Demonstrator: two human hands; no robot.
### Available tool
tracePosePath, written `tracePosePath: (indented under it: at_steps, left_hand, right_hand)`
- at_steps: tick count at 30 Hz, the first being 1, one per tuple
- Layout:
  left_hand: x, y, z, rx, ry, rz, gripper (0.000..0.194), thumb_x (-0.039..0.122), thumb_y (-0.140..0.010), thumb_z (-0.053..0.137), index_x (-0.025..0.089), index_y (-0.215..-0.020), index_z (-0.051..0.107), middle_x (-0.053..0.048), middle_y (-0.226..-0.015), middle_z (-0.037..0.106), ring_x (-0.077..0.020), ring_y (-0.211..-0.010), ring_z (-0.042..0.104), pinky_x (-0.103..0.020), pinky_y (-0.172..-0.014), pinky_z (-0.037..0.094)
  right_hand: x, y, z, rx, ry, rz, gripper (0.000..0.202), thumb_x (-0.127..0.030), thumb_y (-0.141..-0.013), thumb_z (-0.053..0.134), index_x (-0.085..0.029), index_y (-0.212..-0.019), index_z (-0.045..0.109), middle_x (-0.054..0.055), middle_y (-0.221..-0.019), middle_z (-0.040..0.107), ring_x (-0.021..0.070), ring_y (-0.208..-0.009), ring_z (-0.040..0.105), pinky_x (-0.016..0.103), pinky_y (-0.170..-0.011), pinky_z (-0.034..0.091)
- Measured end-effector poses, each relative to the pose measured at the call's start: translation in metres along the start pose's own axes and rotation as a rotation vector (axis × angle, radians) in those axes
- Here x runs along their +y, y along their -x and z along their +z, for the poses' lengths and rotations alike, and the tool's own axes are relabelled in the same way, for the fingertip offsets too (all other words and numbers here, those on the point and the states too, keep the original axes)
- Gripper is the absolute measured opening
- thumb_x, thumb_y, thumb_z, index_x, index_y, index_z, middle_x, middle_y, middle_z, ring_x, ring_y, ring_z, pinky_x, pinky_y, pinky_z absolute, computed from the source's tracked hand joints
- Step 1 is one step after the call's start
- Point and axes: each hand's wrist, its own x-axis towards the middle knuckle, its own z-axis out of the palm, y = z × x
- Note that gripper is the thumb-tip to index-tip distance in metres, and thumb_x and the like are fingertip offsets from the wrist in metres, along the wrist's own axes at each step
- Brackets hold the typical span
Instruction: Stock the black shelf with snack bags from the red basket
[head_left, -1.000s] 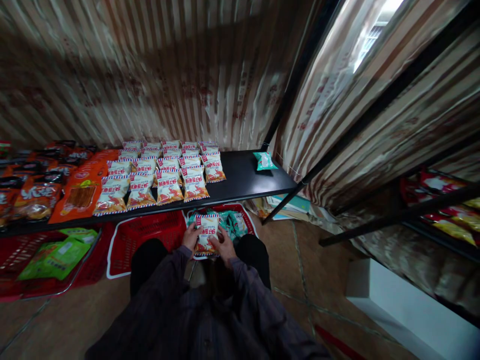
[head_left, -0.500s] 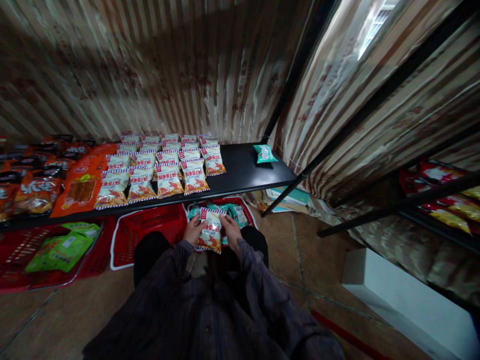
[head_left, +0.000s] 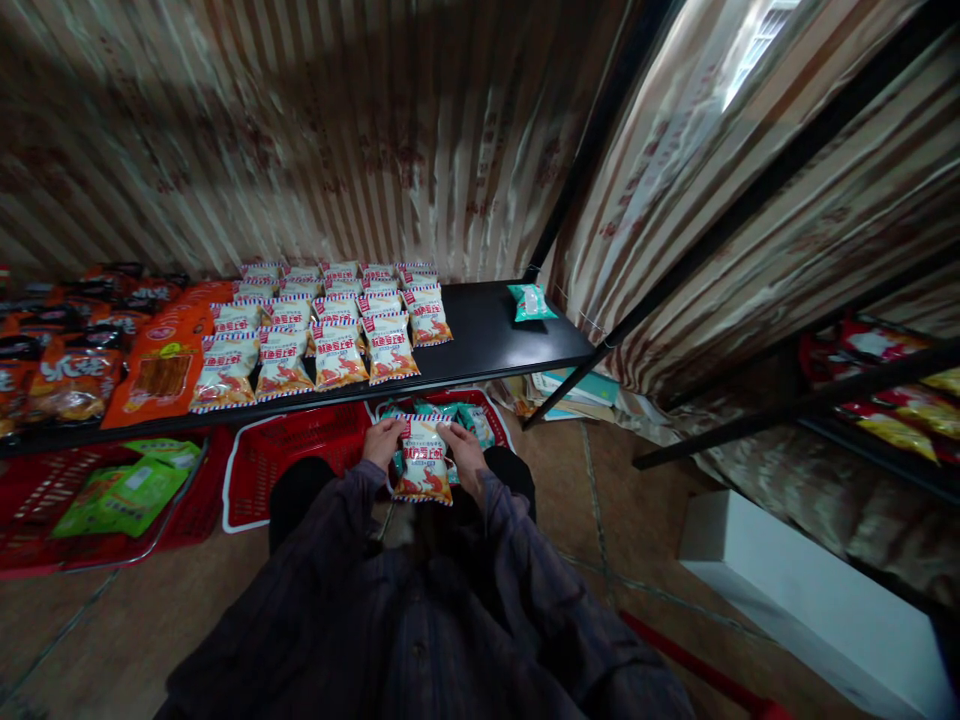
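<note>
Between both hands is a white and orange snack bag [head_left: 424,462] with striped top and bottom edges and red lettering. My left hand [head_left: 383,443] pinches its upper left corner, and my right hand [head_left: 465,455] grips its upper right side. The bag hangs upright over my lap, in front of a red basket [head_left: 496,405] holding several teal snack bags [head_left: 476,422]. Beyond it, matching white and orange bags [head_left: 339,352] stand in rows on a black shelf [head_left: 480,345]. One teal bag [head_left: 531,303] lies alone near the shelf's right end.
Orange packets [head_left: 161,365] and black-orange bags [head_left: 79,375] fill the shelf's left part. Below are a red basket with a white rim [head_left: 289,455] and another with green packets [head_left: 139,490]. A black post [head_left: 577,375] and a white box [head_left: 810,600] are on the right.
The held bag has turned slightly and its front faces up more squarely. My left hand has shifted up to the bag's top corner. The shelf goods have not changed.
</note>
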Motion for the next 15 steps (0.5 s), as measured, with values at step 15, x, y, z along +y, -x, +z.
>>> tracePosePath:
  at_steps: [15]
  left_hand:
    - [0.028,-0.006,0.026,0.242,0.018,0.221,0.026,0.041,-0.060,0.065,0.015,-0.064,0.064,0.002,-0.057,0.059,-0.0085,-0.051,0.049,-0.019,-0.049,0.038]
  right_hand:
    - [0.044,0.050,-0.022,-0.047,-0.181,0.144,0.033,-0.038,-0.058,0.080,-0.018,-0.078,0.062,0.008,-0.083,0.072,0.0224,-0.081,0.070,0.033,-0.074,0.054]
